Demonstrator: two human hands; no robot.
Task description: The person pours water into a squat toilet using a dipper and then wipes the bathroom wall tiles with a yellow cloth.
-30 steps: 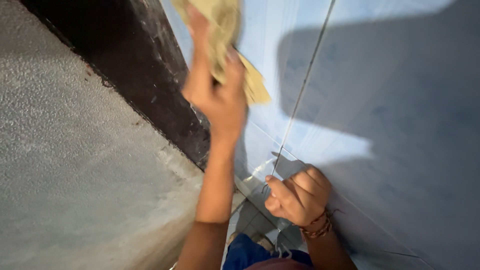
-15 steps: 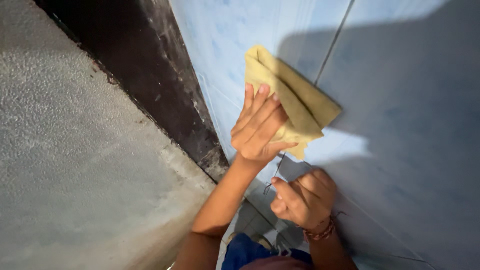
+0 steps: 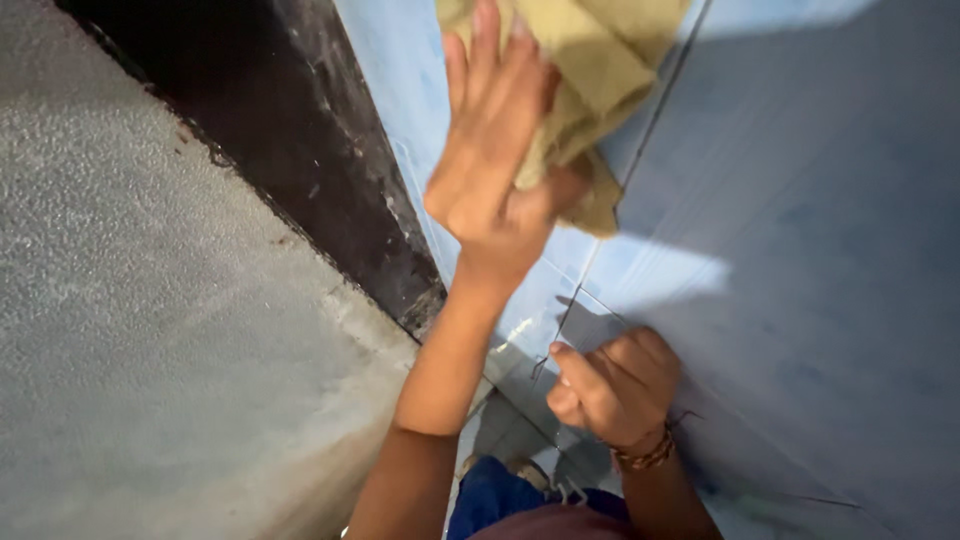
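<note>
**Q:** State the position of each hand.

**A:** My left hand is raised against the light blue tiled wall, fingers spread flat. It presses a folded yellow-tan cloth to the tile, with my thumb hooked under the cloth's lower edge. The cloth lies at the top of the view, across a dark vertical grout line, and part of it runs out of frame.

**Q:** And the other hand?

**A:** My right hand is lower, curled into a loose fist with the knuckles resting on the same wall. I cannot tell whether it holds anything. A beaded bracelet sits on that wrist.

**Q:** Surroundings?

**A:** A dark, worn vertical strip borders the tiles to the left; beyond it is rough grey plaster. My shadow covers the right part of the wall. Blue trousers show at the bottom edge.
</note>
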